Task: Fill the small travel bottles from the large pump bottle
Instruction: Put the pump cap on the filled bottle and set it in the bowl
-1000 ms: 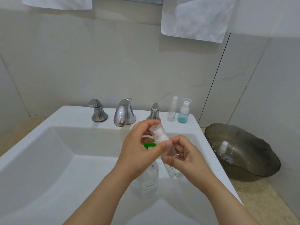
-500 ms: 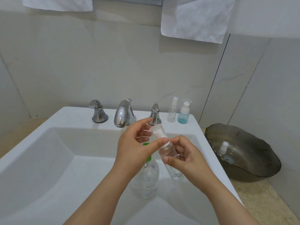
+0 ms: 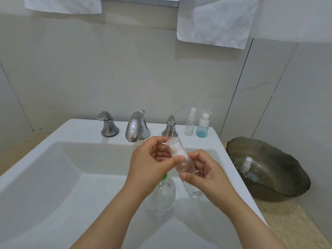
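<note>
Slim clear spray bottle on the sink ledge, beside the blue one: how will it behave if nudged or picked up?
Probably light: the slim spray bottle looks nearly empty. Likely tippy: tall on a narrow base, so a high push could knock it into the blue bottle close beside it. Once down, its round body would probably roll on the glossy sink ledge.
</note>
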### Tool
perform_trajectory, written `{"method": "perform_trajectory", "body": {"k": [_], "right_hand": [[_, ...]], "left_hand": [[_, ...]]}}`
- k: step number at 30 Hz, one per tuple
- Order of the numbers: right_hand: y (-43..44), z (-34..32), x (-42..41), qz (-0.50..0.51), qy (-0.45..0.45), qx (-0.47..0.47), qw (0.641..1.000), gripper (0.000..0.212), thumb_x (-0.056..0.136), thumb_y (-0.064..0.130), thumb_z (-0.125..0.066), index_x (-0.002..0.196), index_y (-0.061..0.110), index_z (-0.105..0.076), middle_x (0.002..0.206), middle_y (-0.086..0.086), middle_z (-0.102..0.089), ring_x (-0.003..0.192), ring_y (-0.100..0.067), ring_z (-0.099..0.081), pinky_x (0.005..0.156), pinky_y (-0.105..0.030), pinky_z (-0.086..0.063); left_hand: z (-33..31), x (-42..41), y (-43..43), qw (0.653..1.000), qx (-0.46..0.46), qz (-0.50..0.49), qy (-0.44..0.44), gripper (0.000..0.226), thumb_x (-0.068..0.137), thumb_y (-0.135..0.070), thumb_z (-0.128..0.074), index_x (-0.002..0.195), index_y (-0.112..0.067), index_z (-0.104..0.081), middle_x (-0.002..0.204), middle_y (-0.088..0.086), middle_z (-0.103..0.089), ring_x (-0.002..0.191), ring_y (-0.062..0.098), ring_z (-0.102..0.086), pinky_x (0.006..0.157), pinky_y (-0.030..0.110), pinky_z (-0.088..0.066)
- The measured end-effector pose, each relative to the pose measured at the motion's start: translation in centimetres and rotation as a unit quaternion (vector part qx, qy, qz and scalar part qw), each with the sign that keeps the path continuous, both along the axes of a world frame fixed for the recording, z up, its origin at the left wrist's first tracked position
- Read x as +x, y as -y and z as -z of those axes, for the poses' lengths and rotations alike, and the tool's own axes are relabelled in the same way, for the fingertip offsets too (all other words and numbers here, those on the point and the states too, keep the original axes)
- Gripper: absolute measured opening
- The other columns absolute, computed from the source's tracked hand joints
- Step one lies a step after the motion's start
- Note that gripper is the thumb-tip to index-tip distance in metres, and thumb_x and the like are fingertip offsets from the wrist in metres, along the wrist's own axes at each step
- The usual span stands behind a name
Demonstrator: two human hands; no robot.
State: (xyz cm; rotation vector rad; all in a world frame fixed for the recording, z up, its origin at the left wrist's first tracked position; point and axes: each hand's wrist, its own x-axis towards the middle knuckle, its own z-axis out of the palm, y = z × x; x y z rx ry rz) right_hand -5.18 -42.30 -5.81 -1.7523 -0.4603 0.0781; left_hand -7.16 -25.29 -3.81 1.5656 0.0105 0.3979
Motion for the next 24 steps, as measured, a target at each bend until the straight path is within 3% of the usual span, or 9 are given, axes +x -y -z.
{"method": "perform_trajectory", "body": {"k": [2, 5, 8, 10, 11, 14, 17, 20, 24], "right_hand": [[0.02, -0.01, 0.0, -0.001, 0.001, 0.002, 1.0, 0.031, 0.073, 0.023, -0.076, 0.1, 0.026, -0.063, 0.1, 0.001, -0.074, 0.094, -0.019, -0.069, 0.091, -0.047, -0.052], [0.15, 0.0, 0.07, -0.002, 0.003, 0.006, 1.0, 0.031, 0.075, 0.018, -0.077, 0.102, 0.023, -0.063, 0.101, 0.0, -0.074, 0.094, -0.02, -0.069, 0.09, -0.045, -0.053], [0.14, -0.05, 0.06, -0.004, 0.008, 0.006, 1.0, 0.028, 0.077, 0.015, -0.076, 0.099, 0.028, -0.063, 0.1, 0.001, -0.074, 0.094, -0.019, -0.068, 0.088, -0.042, -0.054], [0.04, -0.15, 0.0, 0.0, 0.012, -0.004, 1.0, 0.027, 0.074, 0.023, -0.076, 0.095, 0.033, -0.063, 0.099, 0.003, -0.074, 0.093, -0.018, -0.067, 0.09, -0.046, -0.053], [-0.01, -0.17, -0.04, 0.001, 0.012, -0.008, 1.0, 0.027, 0.073, 0.025, -0.076, 0.094, 0.034, -0.063, 0.099, 0.003, -0.074, 0.092, -0.018, -0.067, 0.091, -0.049, -0.052], [-0.11, -0.24, -0.12, 0.003, 0.01, -0.007, 1.0, 0.028, 0.073, 0.025, -0.076, 0.095, 0.033, -0.063, 0.099, 0.003, -0.074, 0.093, -0.02, -0.067, 0.092, -0.053, -0.05], [0.02, -0.27, -0.1, 0.012, 0.011, -0.001, 1.0, 0.03, 0.076, 0.017, -0.079, 0.098, 0.028, -0.063, 0.099, 0.002, -0.074, 0.093, -0.022, -0.066, 0.093, -0.055, -0.05], [0.14, -0.32, -0.1, 0.013, 0.005, 0.002, 1.0, 0.031, 0.079, 0.006, -0.078, 0.102, 0.021, -0.063, 0.1, 0.002, -0.074, 0.095, -0.021, -0.068, 0.095, -0.054, -0.049], [0.13, -0.3, -0.1, 0.015, 0.002, 0.004, 1.0, 0.033, 0.077, 0.01, -0.079, 0.104, 0.021, -0.063, 0.101, 0.002, -0.074, 0.096, -0.022, -0.068, 0.095, -0.055, -0.049]], "left_hand": [[-0.15, 0.14, -0.21, 0.999, -0.025, 0.025, 0.0, 0.044, 0.068, 0.01, -0.086, 0.099, -0.017, -0.07, 0.077, -0.004, -0.076, 0.074, 0.008, -0.07, 0.072, 0.02, -0.059], [-0.16, 0.17, -0.61, 0.997, -0.025, 0.073, 0.009, 0.047, 0.075, 0.019, -0.077, 0.106, -0.016, -0.07, 0.089, 0.0, -0.077, 0.083, 0.009, -0.073, 0.078, 0.021, -0.059], [-0.08, -0.07, -0.5, 0.998, 0.008, 0.061, 0.015, 0.043, 0.073, -0.001, -0.088, 0.107, -0.022, -0.072, 0.1, 0.003, -0.075, 0.091, 0.012, -0.072, 0.078, 0.024, -0.059], [-0.1, -0.26, -0.2, 0.999, 0.041, 0.016, 0.01, 0.042, 0.062, -0.022, -0.093, 0.1, -0.028, -0.074, 0.097, 0.0, -0.073, 0.086, 0.012, -0.07, 0.073, 0.026, -0.059], [-0.1, -0.29, -0.07, 0.999, 0.041, 0.002, 0.007, 0.042, 0.06, -0.022, -0.096, 0.096, -0.028, -0.075, 0.092, -0.002, -0.073, 0.081, 0.011, -0.069, 0.071, 0.026, -0.059], [-0.17, -0.04, -0.08, 1.0, -0.001, 0.011, 0.005, 0.039, 0.066, -0.002, -0.092, 0.095, -0.018, -0.073, 0.077, -0.004, -0.072, 0.071, 0.009, -0.066, 0.069, 0.022, -0.058], [-0.43, 0.02, -0.27, 0.997, -0.043, 0.059, 0.01, 0.039, 0.07, 0.014, -0.082, 0.097, -0.011, -0.07, 0.077, -0.002, -0.074, 0.073, 0.006, -0.07, 0.07, 0.018, -0.058], [-0.53, -0.02, -0.47, 0.996, -0.044, 0.076, 0.02, 0.04, 0.072, 0.018, -0.079, 0.095, -0.013, -0.069, 0.077, -0.003, -0.074, 0.073, 0.004, -0.071, 0.07, 0.017, -0.058], [-0.41, 0.02, -0.57, 0.995, -0.046, 0.085, 0.03, 0.04, 0.073, 0.018, -0.078, 0.096, -0.013, -0.069, 0.076, -0.006, -0.075, 0.074, 0.003, -0.071, 0.071, 0.017, -0.057]]}}
